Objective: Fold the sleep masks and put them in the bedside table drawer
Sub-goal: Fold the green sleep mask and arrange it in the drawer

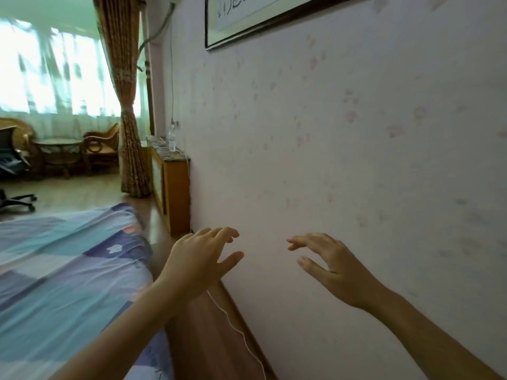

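Observation:
My left hand (200, 259) and my right hand (329, 266) are held out in front of a pale pink wall (356, 160), both empty with fingers spread and slightly curled. No sleep mask shows in this view. A wooden bedside table (175, 187) stands against the wall further ahead, beyond my left hand, and I cannot tell whether its drawer is open. A clear bottle (172, 139) and a white cable sit on its top.
A bed with a blue patchwork cover (68, 270) fills the lower left. A wooden headboard (208, 338) with a thin white cord runs along the wall below my hands. A brown curtain (126, 105), wicker chairs and a round table stand by the window.

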The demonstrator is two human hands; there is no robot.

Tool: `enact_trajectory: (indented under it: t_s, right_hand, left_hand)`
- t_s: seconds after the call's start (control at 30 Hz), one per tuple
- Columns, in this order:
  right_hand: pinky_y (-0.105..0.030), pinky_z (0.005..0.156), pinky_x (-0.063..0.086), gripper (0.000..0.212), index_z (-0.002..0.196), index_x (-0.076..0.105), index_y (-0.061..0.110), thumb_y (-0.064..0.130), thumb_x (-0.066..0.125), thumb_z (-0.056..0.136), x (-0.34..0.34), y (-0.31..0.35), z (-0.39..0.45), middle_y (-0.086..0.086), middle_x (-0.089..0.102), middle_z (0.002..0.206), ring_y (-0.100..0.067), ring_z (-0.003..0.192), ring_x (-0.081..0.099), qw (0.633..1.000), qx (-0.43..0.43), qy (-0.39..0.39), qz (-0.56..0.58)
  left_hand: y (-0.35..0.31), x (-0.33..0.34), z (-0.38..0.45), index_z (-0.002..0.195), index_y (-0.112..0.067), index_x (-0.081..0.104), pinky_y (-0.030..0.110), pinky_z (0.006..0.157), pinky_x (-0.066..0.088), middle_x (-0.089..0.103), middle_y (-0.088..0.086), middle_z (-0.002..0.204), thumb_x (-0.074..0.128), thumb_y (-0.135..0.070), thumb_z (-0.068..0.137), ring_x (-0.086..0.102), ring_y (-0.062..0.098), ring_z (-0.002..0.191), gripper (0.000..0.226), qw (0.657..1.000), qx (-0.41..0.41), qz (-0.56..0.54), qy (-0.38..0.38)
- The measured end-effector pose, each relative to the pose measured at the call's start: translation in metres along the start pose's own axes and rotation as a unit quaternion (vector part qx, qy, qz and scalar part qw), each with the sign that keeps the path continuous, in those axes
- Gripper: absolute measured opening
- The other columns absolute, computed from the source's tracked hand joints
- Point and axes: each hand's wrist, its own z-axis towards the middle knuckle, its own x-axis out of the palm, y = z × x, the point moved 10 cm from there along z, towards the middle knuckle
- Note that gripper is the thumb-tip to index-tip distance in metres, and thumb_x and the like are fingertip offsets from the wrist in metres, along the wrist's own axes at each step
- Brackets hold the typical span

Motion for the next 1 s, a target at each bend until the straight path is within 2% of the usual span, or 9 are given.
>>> enact_trajectory:
  t_s: [0.2, 0.47, 0.57, 0.67, 0.8, 0.9, 1.0]
  right_hand:
    - [-0.037, 0.105, 0.038, 0.041, 0.127, 0.048, 0.044, 0.053, 0.036, 0.089, 0.013, -0.051, 0.08, 0.03, 0.057, 0.115, 0.009, 0.117, 0.045, 0.999, -0.033, 0.03, 0.0]
    - [-0.037, 0.104, 0.039, 0.039, 0.125, 0.048, 0.045, 0.054, 0.037, 0.089, 0.032, -0.088, 0.191, 0.029, 0.057, 0.115, 0.009, 0.116, 0.046, 0.994, -0.101, 0.034, 0.034]
    - [-0.033, 0.105, 0.037, 0.04, 0.125, 0.048, 0.045, 0.054, 0.035, 0.088, 0.049, -0.098, 0.241, 0.028, 0.057, 0.117, 0.011, 0.118, 0.044, 0.989, -0.136, 0.038, 0.044]
    - [-0.027, 0.105, 0.032, 0.043, 0.124, 0.052, 0.043, 0.056, 0.031, 0.088, 0.064, -0.117, 0.287, 0.028, 0.055, 0.123, 0.016, 0.122, 0.036, 0.982, -0.177, 0.045, 0.039]
    - [-0.015, 0.098, 0.025, 0.043, 0.119, 0.055, 0.045, 0.059, 0.03, 0.086, 0.081, -0.136, 0.342, 0.039, 0.046, 0.116, 0.026, 0.116, 0.031, 0.976, -0.205, 0.036, 0.07]
    - [-0.02, 0.101, 0.032, 0.047, 0.119, 0.058, 0.04, 0.058, 0.031, 0.085, 0.096, -0.14, 0.379, 0.034, 0.051, 0.116, 0.015, 0.119, 0.04, 0.968, -0.224, 0.034, 0.108]
    - [-0.019, 0.101, 0.035, 0.044, 0.117, 0.06, 0.039, 0.057, 0.033, 0.086, 0.12, -0.141, 0.411, 0.034, 0.053, 0.114, 0.011, 0.118, 0.045, 0.96, -0.238, 0.045, 0.141]
  left_hand:
    - [0.026, 0.044, 0.072, 0.13, -0.036, 0.046, 0.027, 0.089, 0.045, 0.061, -0.018, 0.123, 0.041, -0.063, 0.088, 0.056, 0.005, 0.115, 0.051, 0.999, -0.03, 0.017, 0.013]
    - [0.062, 0.057, 0.142, 0.136, -0.038, 0.042, 0.026, 0.098, 0.039, 0.054, -0.019, 0.132, 0.041, -0.06, 0.09, 0.05, 0.004, 0.122, 0.051, 0.997, -0.072, 0.038, 0.001]
    - [0.08, 0.068, 0.173, 0.136, -0.04, 0.039, 0.028, 0.102, 0.036, 0.05, -0.02, 0.136, 0.038, -0.06, 0.091, 0.046, 0.003, 0.125, 0.05, 0.994, -0.092, 0.057, 0.005]
    - [0.095, 0.078, 0.204, 0.134, -0.039, 0.042, 0.027, 0.099, 0.039, 0.052, -0.019, 0.135, 0.037, -0.059, 0.092, 0.049, 0.004, 0.122, 0.047, 0.989, -0.123, 0.087, 0.001]
    - [0.117, 0.085, 0.234, 0.135, -0.04, 0.043, 0.025, 0.097, 0.04, 0.052, -0.019, 0.135, 0.034, -0.063, 0.091, 0.049, 0.004, 0.121, 0.05, 0.98, -0.153, 0.123, 0.016]
    - [0.136, 0.083, 0.248, 0.133, -0.04, 0.045, 0.022, 0.091, 0.04, 0.054, -0.018, 0.133, 0.023, -0.069, 0.086, 0.053, 0.004, 0.118, 0.06, 0.975, -0.165, 0.15, 0.014]
    - [0.173, 0.089, 0.258, 0.131, -0.04, 0.047, 0.024, 0.091, 0.042, 0.057, -0.018, 0.129, 0.031, -0.067, 0.087, 0.055, 0.005, 0.114, 0.053, 0.97, -0.19, 0.152, 0.019]
